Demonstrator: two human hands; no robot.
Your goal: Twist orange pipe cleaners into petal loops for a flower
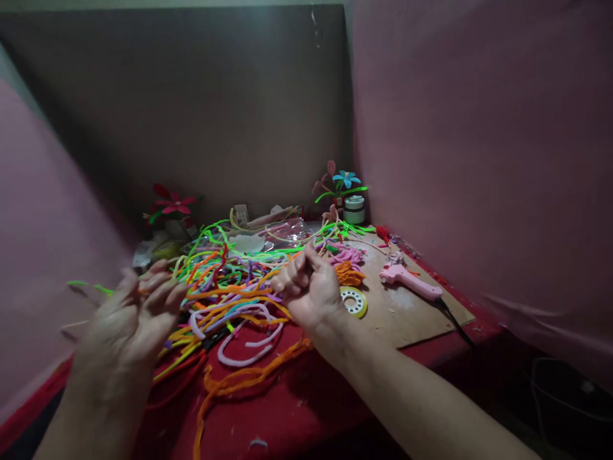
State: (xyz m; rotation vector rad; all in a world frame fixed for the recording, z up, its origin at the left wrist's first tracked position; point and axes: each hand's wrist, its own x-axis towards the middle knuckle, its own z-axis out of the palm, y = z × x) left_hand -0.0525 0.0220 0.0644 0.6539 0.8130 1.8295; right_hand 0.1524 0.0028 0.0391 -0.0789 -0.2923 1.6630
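Note:
A tangled heap of pipe cleaners (pixel 230 287) in green, orange, pink, purple and yellow covers the red table (pixel 287 409). My left hand (pixel 134 316) hovers over the heap's left edge, fingers curled and blurred, with a thin green pipe cleaner (pixel 90 285) sticking out past it to the left. My right hand (pixel 309 287) is closed in a fist over the middle of the heap. What it holds, if anything, is hidden.
A pink glue gun (pixel 409 281) with a black cord lies on a cardboard sheet (pixel 412 313) at the right, next to a yellow tape roll (pixel 354 301). Pipe-cleaner flowers (pixel 342 182) stand in a small jar at the back, another red flower (pixel 172 204) back left. Pink walls close in on both sides.

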